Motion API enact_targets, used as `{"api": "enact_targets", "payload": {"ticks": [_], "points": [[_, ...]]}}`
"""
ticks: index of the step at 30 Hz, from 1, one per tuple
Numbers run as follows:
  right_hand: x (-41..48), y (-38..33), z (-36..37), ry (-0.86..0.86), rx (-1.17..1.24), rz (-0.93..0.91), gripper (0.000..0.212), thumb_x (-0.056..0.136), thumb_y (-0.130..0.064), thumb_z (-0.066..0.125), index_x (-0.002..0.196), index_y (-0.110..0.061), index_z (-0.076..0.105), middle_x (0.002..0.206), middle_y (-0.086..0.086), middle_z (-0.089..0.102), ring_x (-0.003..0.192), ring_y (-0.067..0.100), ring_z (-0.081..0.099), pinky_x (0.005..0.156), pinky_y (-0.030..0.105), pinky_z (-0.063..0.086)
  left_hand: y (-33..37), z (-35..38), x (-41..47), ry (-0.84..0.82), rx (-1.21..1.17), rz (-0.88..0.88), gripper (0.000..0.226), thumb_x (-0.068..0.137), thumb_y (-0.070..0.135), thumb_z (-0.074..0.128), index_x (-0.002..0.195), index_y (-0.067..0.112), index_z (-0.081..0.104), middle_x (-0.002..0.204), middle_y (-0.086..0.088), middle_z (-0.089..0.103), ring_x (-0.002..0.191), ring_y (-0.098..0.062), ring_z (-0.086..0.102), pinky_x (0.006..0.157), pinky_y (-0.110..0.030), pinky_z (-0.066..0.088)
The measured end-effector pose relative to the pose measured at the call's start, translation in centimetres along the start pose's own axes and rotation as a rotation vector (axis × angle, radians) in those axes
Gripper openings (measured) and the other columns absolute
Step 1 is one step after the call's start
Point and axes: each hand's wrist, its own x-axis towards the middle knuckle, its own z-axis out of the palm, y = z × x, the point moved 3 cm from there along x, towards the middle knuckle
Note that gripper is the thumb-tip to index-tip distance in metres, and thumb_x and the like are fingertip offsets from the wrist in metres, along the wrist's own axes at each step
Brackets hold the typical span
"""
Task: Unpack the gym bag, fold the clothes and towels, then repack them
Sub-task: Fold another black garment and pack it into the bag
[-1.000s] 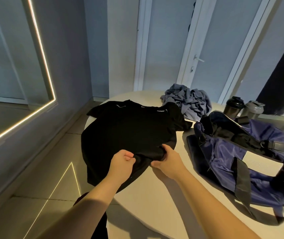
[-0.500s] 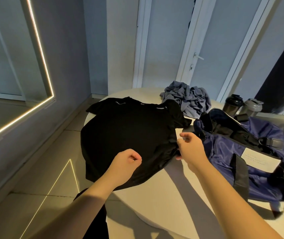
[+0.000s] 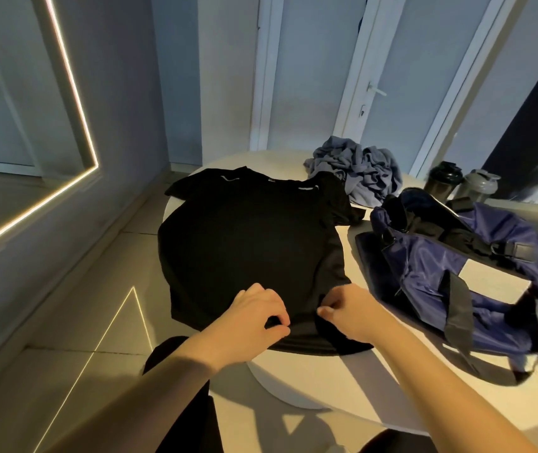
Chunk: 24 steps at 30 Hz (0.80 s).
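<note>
Left hand point(image 3: 254, 317) and right hand point(image 3: 351, 313) each pinch the near hem of the shirt point(image 3: 248, 243), which lies spread on the table point(image 3: 310, 384). The bag point(image 3: 431, 273) lies open just right of it, crumpled grey cloth point(image 3: 359, 171) behind.

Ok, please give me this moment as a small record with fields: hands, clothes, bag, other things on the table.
left hand: pinches the near hem of the black short-sleeved T-shirt
right hand: pinches the same hem beside it
shirt: flat on the round white table, collar at the far side
crumpled grey cloth: heaped at the far edge, unfolded
navy blue fabric gym bag: open, right of the shirt
dark shaker bottle, grey shaker bottle: upright behind the bag
</note>
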Motion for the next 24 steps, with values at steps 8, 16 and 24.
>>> {"api": "enact_targets", "payload": {"ticks": [8, 16, 24], "points": [[4.0, -8.9, 0.7, -0.042, -0.038, -0.109, 0.027, 0.094, -0.038, 0.066, 0.112, -0.018, 0.069, 0.103, 0.000, 0.070, 0.092, 0.018, 0.068, 0.083, 0.034, 0.057, -6.5, -3.7, -3.1, 0.331, -0.182, -0.134, 0.014, 0.097, 0.031, 0.064, 0.109, 0.036, 0.069, 0.111, 0.026, 0.059, 0.109, 0.005, 0.052, 0.097, -0.017, 0.041], [10.9, -22.6, 6.3, -0.108, -0.057, -0.470, 0.049, 0.101, -0.035, 0.056, 0.149, -0.026, 0.048, 0.160, 0.001, 0.034, 0.150, 0.023, 0.021, 0.121, 0.044, 0.024, -19.7, -5.5, -4.1, 0.685, -0.902, -0.680, 0.060, 0.098, 0.046, 0.060, 0.148, 0.021, 0.038, 0.137, 0.009, 0.049, 0.119, -0.007, 0.051, 0.091, -0.021, 0.041], [13.4, -22.0, 9.1, -0.279, -0.223, -0.501, 0.044, 0.103, -0.036, 0.051, 0.147, -0.037, 0.048, 0.162, -0.009, 0.030, 0.151, 0.023, 0.018, 0.121, 0.056, 0.022, -23.7, -3.8, -2.0, 0.469, -1.333, -0.605, 0.040, 0.096, 0.040, 0.061, 0.128, 0.016, 0.066, 0.122, -0.002, 0.072, 0.121, -0.022, 0.061, 0.100, -0.034, 0.046]]}}
